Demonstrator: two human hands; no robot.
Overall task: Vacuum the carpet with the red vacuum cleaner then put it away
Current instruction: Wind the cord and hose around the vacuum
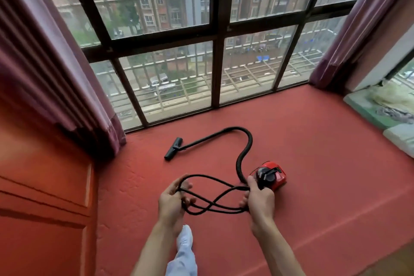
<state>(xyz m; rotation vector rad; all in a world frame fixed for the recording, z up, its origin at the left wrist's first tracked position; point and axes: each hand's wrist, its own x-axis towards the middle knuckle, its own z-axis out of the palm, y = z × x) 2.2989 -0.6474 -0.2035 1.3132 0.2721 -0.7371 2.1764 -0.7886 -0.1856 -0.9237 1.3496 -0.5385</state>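
A small red vacuum cleaner [272, 176] with a black top sits on the red carpet [313, 152]. Its black hose [243, 152] arcs away to a black floor nozzle [173, 149] lying near the window. A black power cord [215, 197] hangs in loops between my hands. My left hand [172, 200] grips one end of the loops. My right hand [259, 197] grips the other end, just in front of the vacuum cleaner.
A large barred window [215, 51] fills the far side, with purple curtains [67, 74] at left and right. An orange-red wall panel [44, 197] stands at the left. Cushions and bedding [385, 107] lie at the right. A foot in a light slipper [184, 237] is below.
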